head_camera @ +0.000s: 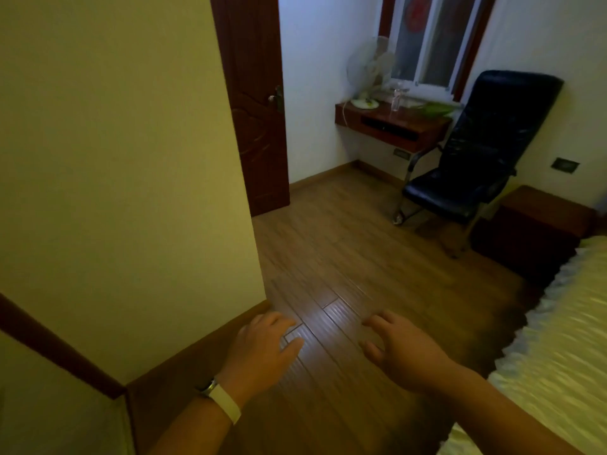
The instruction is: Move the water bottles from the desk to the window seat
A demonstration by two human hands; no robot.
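Left hand (266, 343) and right hand (400, 353) hover empty, fingers loosely spread; the bottle (396, 100) on the desk (423, 122) looks faint, blurred.

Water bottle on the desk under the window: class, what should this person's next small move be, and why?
Probably a step forward across the floor toward the desk. The water bottle stands there beside the fan, well beyond reach, and both the left hand and the right hand are open and hold nothing.
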